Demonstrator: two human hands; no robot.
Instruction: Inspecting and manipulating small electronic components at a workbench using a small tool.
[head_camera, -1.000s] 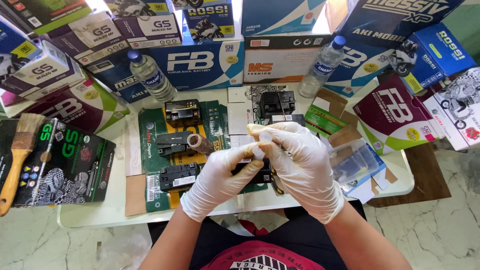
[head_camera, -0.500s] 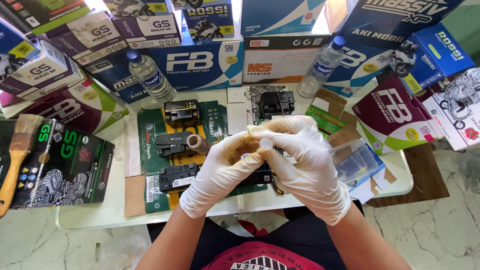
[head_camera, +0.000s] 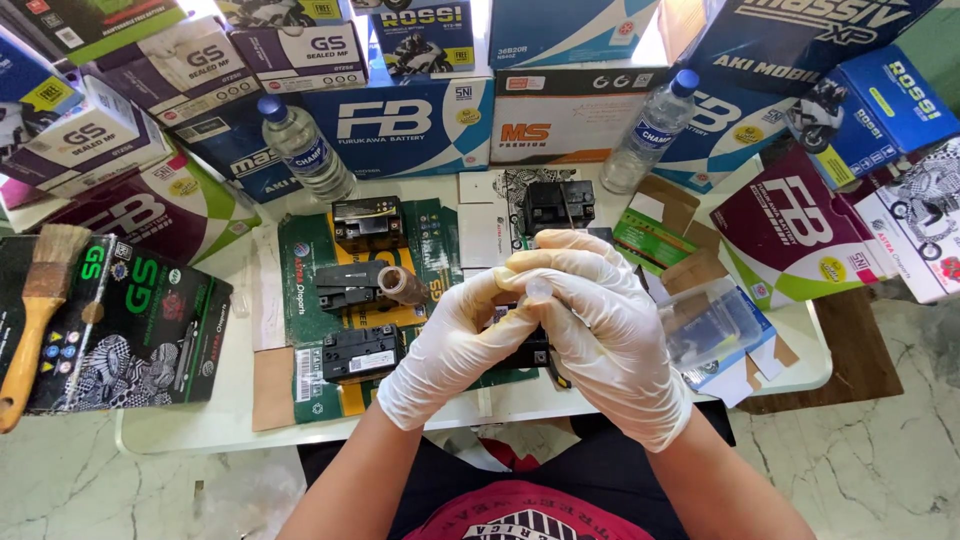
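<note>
My gloved left hand (head_camera: 455, 350) and right hand (head_camera: 610, 335) meet above my lap, fingers curled and pressed together, bare forearms angling inward.

Bright, even daylight fills the scene, strongest toward twelve o'clock, where the white table (head_camera: 800, 370) and box tops nearly wash out. Shadows are soft and short. Gloss glints on the water bottles (head_camera: 305, 150) (mild glare only). Wide-angle bending curves the edges at nine and three o'clock; focus is sharp throughout
</note>
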